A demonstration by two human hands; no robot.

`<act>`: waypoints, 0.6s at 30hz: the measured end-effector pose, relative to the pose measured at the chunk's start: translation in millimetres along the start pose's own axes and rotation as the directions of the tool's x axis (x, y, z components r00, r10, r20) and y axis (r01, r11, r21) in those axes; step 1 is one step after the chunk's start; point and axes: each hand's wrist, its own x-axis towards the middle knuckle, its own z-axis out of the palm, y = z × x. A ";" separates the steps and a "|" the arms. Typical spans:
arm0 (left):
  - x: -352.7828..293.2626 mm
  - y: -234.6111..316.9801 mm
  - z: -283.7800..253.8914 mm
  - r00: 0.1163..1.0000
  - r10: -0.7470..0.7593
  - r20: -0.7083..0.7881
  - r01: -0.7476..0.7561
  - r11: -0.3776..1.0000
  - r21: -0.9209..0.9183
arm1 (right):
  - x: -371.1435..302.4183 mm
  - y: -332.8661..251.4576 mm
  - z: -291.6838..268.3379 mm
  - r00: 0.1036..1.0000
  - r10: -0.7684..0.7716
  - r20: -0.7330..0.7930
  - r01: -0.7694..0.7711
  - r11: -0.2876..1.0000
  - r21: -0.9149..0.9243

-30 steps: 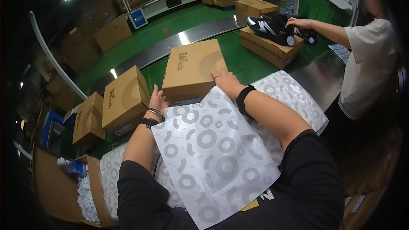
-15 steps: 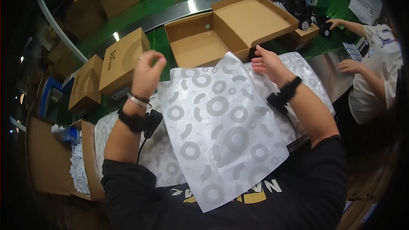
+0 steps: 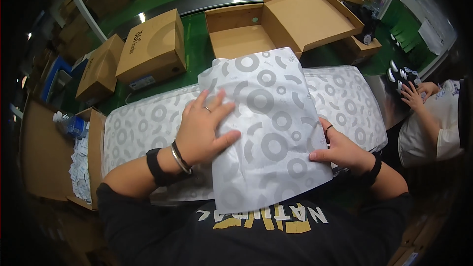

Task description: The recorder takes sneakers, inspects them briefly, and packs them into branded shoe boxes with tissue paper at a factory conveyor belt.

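A white sheet of wrapping paper (image 3: pixel 266 118) with grey rings and arcs lies at a tilt in front of me, its near edge hanging over my shirt. My right hand (image 3: pixel 345 150) pinches its right edge, thumb on top and the other fingers partly hidden. At the left edge my left hand (image 3: pixel 204 130) is spread, fingers apart, over the paper. Beneath is more of the same patterned paper, showing as a left part (image 3: pixel 150 118) and a right part (image 3: pixel 347 106). Beyond the sheet stands an open brown cardboard box (image 3: pixel 273 32), lid folded to the right.
Two closed brown boxes (image 3: pixel 152 47) stand at the left on a green surface. Nearer, a carton (image 3: pixel 96 140) holds small white packets (image 3: pixel 80 167), with a plastic bottle (image 3: pixel 74 125) on top. At right, a co-worker's hands (image 3: pixel 416 96) are by a black-and-white item (image 3: pixel 401 76).
Both hands have come down and nearer; the right now grips the paper's edge and the left lies over its left side. The sheet has turned slightly. The co-worker's hands have drawn back from the shoes.
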 end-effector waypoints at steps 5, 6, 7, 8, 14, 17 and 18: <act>-9.3 7.8 21.3 0.938 -0.310 0.157 0.302 0.503 -0.810 | 0.2 -5.5 8.8 0.999 0.048 -0.020 -0.047 0.996 0.075; -12.4 7.8 22.6 0.946 -0.285 0.152 0.272 0.451 -0.850 | -2.6 -6.6 13.9 0.996 0.084 -0.037 -0.079 0.989 0.128; -16.9 11.7 20.2 0.946 -0.288 0.149 0.272 0.451 -0.850 | -6.6 -6.1 19.3 0.996 0.083 -0.035 -0.078 0.989 0.127; -19.0 19.3 12.7 0.939 -0.314 0.140 0.259 0.377 -0.889 | -12.2 -6.6 23.8 0.996 0.050 -0.070 -0.040 0.991 0.130; 52.7 13.2 -69.9 0.965 -0.254 0.062 0.109 0.175 -0.979 | 27.0 -79.0 -7.5 0.963 -0.240 -0.122 0.258 0.951 0.168; 135.0 -18.5 -85.1 0.958 -0.282 0.056 0.103 0.152 -0.983 | 85.7 -124.8 -49.3 0.938 -0.346 0.016 0.328 0.903 0.276; 159.7 -38.8 -84.0 0.942 -0.319 0.101 0.153 0.142 -0.978 | 113.8 -132.9 -64.8 0.962 -0.273 0.000 0.261 0.917 0.300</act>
